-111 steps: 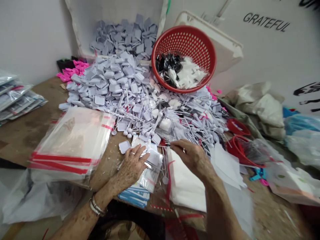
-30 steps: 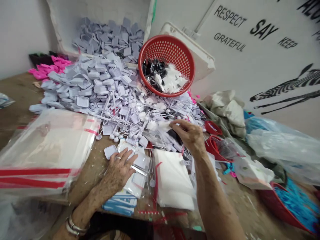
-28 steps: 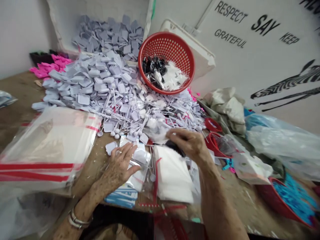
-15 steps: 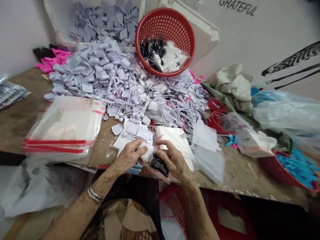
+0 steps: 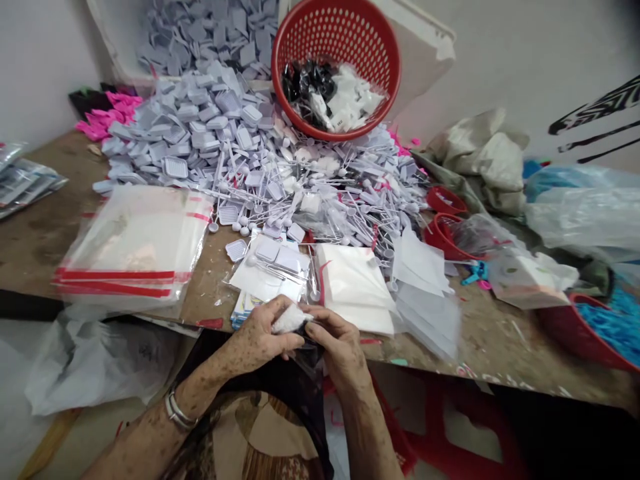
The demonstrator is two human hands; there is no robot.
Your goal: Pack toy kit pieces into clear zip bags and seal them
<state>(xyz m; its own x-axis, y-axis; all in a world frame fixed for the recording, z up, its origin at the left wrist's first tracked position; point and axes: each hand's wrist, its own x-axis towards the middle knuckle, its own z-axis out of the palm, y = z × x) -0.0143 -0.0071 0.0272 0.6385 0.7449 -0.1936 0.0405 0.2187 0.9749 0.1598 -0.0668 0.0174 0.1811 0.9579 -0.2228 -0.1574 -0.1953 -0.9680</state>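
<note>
My left hand (image 5: pixel 265 333) is closed around a small white packet (image 5: pixel 289 319), thumb on its near side. Opposite it, my right hand (image 5: pixel 335 340) pinches the edge of a clear plastic bag with something black in it (image 5: pixel 303 328), pressed against the white packet. Both hands meet over the table's front edge; the fingers hide most of the black contents. Just beyond them lies a clear bag of pale lilac plastic pieces (image 5: pixel 283 257) on a white card. A stack of cream-white sheets or bags (image 5: pixel 350 287) lies right of it.
Behind is a heap of lilac plastic pieces (image 5: pixel 200 133), with a red perforated basket (image 5: pixel 345 33) tilted on it. Clear bags with red strips (image 5: pixel 135 227) lie left. Translucent sleeves (image 5: pixel 430 320), red bowls (image 5: pixel 445 237) and blue pieces (image 5: pixel 607 327) are right.
Both hands have come down and nearer to my body with the white packet and the black-filled bag, drawing closer together. My view has shifted slightly.
</note>
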